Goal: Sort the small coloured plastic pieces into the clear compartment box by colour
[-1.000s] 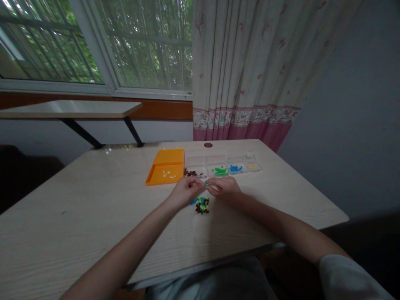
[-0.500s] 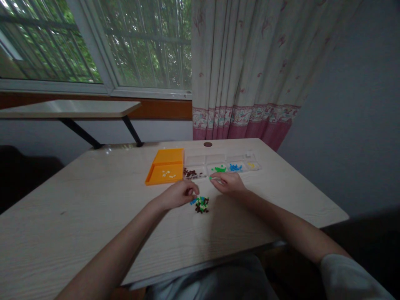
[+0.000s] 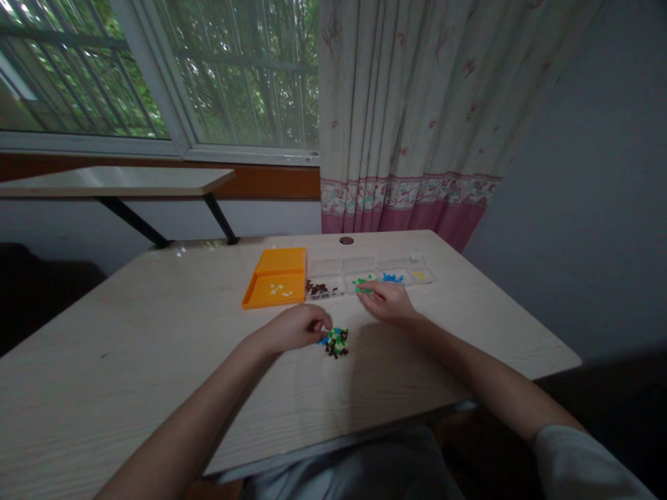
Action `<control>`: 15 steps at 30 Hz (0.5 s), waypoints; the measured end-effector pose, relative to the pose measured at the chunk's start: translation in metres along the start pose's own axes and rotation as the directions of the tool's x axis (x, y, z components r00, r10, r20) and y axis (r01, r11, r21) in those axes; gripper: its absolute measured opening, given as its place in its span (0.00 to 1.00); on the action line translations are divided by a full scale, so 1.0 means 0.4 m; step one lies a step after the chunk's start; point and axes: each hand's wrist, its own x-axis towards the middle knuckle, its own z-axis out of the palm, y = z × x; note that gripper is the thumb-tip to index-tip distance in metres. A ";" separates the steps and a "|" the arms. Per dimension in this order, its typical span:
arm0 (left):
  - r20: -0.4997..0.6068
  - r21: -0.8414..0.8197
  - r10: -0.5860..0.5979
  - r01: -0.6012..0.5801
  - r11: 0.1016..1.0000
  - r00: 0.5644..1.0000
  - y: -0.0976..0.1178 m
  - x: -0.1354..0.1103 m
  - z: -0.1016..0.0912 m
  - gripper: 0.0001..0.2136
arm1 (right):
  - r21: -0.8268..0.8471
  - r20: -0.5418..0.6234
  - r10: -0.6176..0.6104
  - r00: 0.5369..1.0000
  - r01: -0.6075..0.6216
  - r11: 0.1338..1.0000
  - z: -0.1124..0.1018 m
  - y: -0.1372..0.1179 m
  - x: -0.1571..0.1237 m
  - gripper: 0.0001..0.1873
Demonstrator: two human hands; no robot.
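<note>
A small mixed pile of brown, green, blue and pale plastic pieces (image 3: 338,343) lies on the table before me. My left hand (image 3: 296,328) rests at its left edge, fingers curled and closed by the blue bits; what they grip, if anything, is hidden. My right hand (image 3: 388,301) reaches over the front of the clear divided box, its thumb and fingers pinched together at the compartment of green pieces (image 3: 365,280). Whether a piece is between those fingertips cannot be made out. Neighbouring compartments hold brown pieces (image 3: 319,288), blue pieces (image 3: 392,278) and yellow pieces (image 3: 419,276).
An orange open case (image 3: 281,260) with several white pieces stands left of the clear box (image 3: 359,264). Behind the table (image 3: 171,347) hang a patterned curtain (image 3: 401,139) and a window. A raised shelf (image 3: 156,179) on black supports is at back left.
My right hand has shifted slightly right over the green compartment; the green piece at its fingertips no longer shows there. Green pieces look more spread out. My left hand has barely moved.
</note>
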 end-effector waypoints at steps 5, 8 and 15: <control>0.011 0.031 0.010 -0.011 0.999 1.000 0.011 0.002 -0.001 0.08 | -0.011 -0.035 -0.034 0.999 0.033 0.999 -0.002 -0.001 0.003 0.12; 0.013 0.042 0.012 -0.013 0.999 1.000 0.009 0.003 0.000 0.07 | -0.018 -0.047 -0.037 0.998 0.037 0.999 -0.005 -0.003 0.006 0.12; -0.009 0.053 -0.002 0.002 0.999 1.000 -0.002 0.002 0.004 0.07 | -0.013 -0.040 0.002 0.999 -0.002 1.000 -0.010 0.002 0.006 0.11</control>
